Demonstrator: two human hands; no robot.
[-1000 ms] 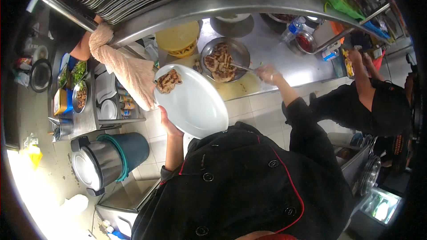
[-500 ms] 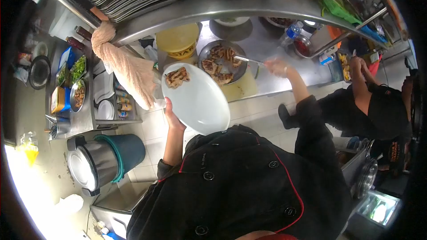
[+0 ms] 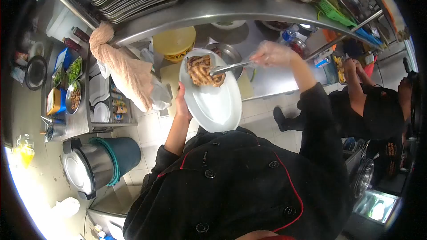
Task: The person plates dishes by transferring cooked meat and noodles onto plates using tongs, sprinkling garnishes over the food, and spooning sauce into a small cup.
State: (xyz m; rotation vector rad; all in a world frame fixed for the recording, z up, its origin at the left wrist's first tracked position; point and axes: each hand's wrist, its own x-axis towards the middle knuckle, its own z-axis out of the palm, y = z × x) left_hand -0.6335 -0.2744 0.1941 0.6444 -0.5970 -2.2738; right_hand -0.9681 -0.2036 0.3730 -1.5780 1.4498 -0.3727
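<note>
Meat (image 3: 203, 72) lies on the plate (image 3: 215, 106), with the bucket (image 3: 174, 42) behind and the bin (image 3: 126, 158) to the left.

The oval white plate (image 3: 215, 111) looks smooth and glossy; the twisted peach cloth (image 3: 126, 76), rough (rather fluffy) and matt.

The steel counter (image 3: 276, 82) bears a pale board (image 3: 169, 74) and yellow tub (image 3: 175, 44) beyond the left thumb (image 3: 181, 90), a metal pan (image 3: 231, 55) between it and the right fingers (image 3: 257, 57), and a bottle (image 3: 288, 34) past those.

"STA" stood on yellow bucket (image 3: 174, 43); following letters unclear. Small print on black jacket (image 3: 249, 178) was illegible.
</note>
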